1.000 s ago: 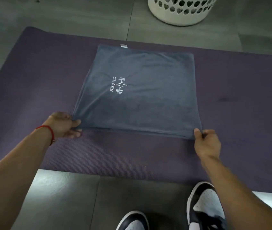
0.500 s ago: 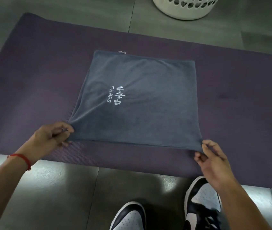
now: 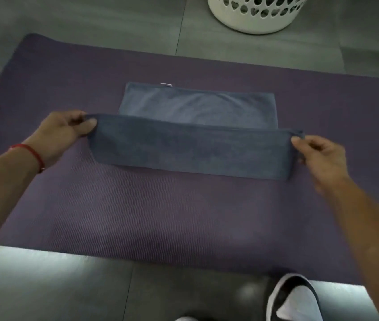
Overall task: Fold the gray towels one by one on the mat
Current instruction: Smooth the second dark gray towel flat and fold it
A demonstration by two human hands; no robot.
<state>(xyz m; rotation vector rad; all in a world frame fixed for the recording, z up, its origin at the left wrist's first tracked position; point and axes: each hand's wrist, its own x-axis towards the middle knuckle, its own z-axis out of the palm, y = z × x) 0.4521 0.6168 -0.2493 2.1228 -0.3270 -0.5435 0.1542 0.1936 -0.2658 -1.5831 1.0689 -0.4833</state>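
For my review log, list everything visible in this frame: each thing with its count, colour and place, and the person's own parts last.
Gray terry towel: one, blue-gray, middle of the mat, near edge lifted and carried over toward the far edge.
Small white tag: one, white, on the towel's far edge.
Purple ribbed foam mat: one, purple, spread across the floor.
White perforated plastic basket: one, white, on the floor beyond the mat, cut off at top.
Gray tiled floor: gray, around the mat.
Left hand: one, pinches the towel's lifted left corner; red string bracelet on the wrist.
Right hand: one, pinches the lifted right corner.
Black-and-white sneaker: one clearly, bottom right; a sliver of another at the bottom edge.
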